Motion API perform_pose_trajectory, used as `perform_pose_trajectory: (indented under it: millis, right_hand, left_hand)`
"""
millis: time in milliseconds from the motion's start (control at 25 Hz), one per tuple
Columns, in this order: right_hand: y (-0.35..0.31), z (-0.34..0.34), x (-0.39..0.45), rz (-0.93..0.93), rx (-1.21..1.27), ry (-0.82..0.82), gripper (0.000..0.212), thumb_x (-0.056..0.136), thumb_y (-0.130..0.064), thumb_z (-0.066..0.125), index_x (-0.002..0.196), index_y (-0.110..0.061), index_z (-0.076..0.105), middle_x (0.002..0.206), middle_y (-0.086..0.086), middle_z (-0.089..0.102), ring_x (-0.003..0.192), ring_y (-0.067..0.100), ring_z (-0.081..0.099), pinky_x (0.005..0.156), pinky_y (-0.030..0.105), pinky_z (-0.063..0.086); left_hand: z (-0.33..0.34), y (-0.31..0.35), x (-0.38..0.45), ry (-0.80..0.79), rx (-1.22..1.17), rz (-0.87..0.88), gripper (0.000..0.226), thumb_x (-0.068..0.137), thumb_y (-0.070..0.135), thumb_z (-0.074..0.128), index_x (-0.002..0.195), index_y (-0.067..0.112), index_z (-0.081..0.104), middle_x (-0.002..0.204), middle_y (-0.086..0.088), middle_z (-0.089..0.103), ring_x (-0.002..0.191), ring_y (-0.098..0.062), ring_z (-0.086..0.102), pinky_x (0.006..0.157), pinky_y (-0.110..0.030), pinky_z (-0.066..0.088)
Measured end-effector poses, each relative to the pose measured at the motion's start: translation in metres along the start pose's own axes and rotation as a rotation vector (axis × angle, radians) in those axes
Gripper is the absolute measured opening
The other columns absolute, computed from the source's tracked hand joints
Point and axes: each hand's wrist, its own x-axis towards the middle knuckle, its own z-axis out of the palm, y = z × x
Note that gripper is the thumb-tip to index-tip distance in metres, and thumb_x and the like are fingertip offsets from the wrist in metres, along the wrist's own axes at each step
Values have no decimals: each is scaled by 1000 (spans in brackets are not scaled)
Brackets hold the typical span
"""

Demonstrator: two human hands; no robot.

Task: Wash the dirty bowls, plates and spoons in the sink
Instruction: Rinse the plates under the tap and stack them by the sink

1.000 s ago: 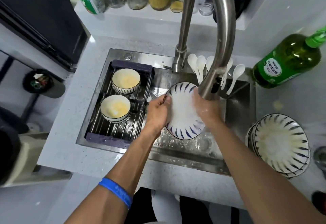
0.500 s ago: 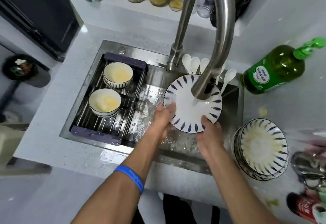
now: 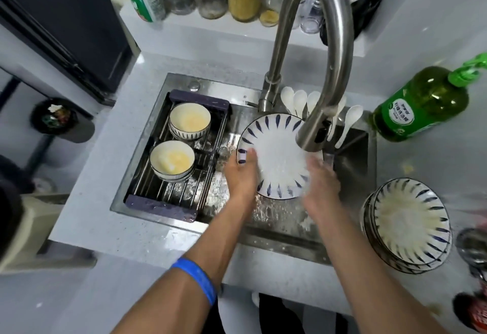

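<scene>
- head: left hand (image 3: pixel 241 174) gripping plate (image 3: pixel 275 156) at left rim, thumb across its face
- plate tilting over sink (image 3: pixel 350 160), sitting under faucet (image 3: pixel 313 128)
- right hand (image 3: pixel 320 179) blurring at plate's right edge; finger state not readable
- bowls (image 3: pixel 172 158) sitting on rack (image 3: pixel 168 194); spoons (image 3: pixel 300 102) leaning behind faucet; plate stack (image 3: pixel 407 224) sitting right of sink

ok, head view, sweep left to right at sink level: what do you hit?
Drying rack with two dirty bowls → left hand gripping the plate's left rim → plate under the faucet → right hand on its right side → stack of dirty plates on the counter.
</scene>
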Motion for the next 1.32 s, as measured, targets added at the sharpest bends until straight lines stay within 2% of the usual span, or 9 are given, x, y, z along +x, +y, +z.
perform_pose_trajectory:
  millis: [160,360,680,840,920,1040,1120,1240,1320]
  right_hand:
    - [26,2,-11,144,387,-126,32,96,-6,54,124,-21,63,115,7,71,96,26,71,74,44,59]
    - [-8,-7,0,0,198,-137,23,98,-8,54,119,-12,63,116,13,69,87,22,70,70,38,58]
    - [3,-47,15,-268,-165,-3,28,94,-25,53,118,-36,62,125,2,65,113,21,62,99,46,50]
    - [25,-53,-1,-920,-1172,-337,61,94,-58,46,148,-31,38,157,-9,28,146,7,18,119,35,18]
    - [37,-49,-7,-1015,-1415,-659,65,89,-65,49,145,-32,44,154,-13,36,143,7,30,120,35,22]
    - [32,-33,-5,-958,-1095,-509,42,91,-23,69,132,-21,62,122,-9,67,101,6,65,88,29,55]
    - [28,-22,0,-481,-581,-356,28,89,-13,70,117,-12,68,94,-3,73,86,17,69,70,35,57]
    - [30,-17,3,52,223,-403,27,85,-6,65,112,-8,68,112,13,72,112,32,65,94,43,52]
    - [34,-21,0,168,425,-453,36,88,-10,60,123,-6,64,122,15,68,114,31,64,101,47,48]
  left_hand:
    - [5,-15,14,-76,-153,-139,35,98,18,61,131,8,55,118,-14,71,106,-30,70,94,-53,56]
    - [10,2,24,-244,56,-137,29,93,-2,59,120,7,61,111,-14,74,109,-42,67,92,-54,56]
    - [26,-30,14,-269,-57,-258,28,99,27,53,124,18,63,113,-6,71,114,-28,62,103,-58,46]
    - [10,-12,14,-175,186,-129,40,101,13,36,137,9,54,101,-23,68,76,-21,63,61,-34,55]
    - [4,1,22,-138,235,-108,41,98,7,32,131,12,57,117,-24,66,90,-27,66,76,-41,59]
    - [5,22,21,-262,215,-155,43,105,36,37,133,9,55,120,-18,68,95,-26,69,80,-40,59]
    - [14,14,6,-427,425,-19,65,102,64,24,149,22,40,144,-11,53,127,-28,55,104,-51,47]
    - [23,-36,-13,-412,1092,521,62,101,64,11,159,39,8,167,3,-6,153,-25,-15,123,-53,-8]
    - [34,-35,5,-333,1287,721,58,103,59,12,158,39,14,167,2,-6,153,-25,-15,120,-54,-13]
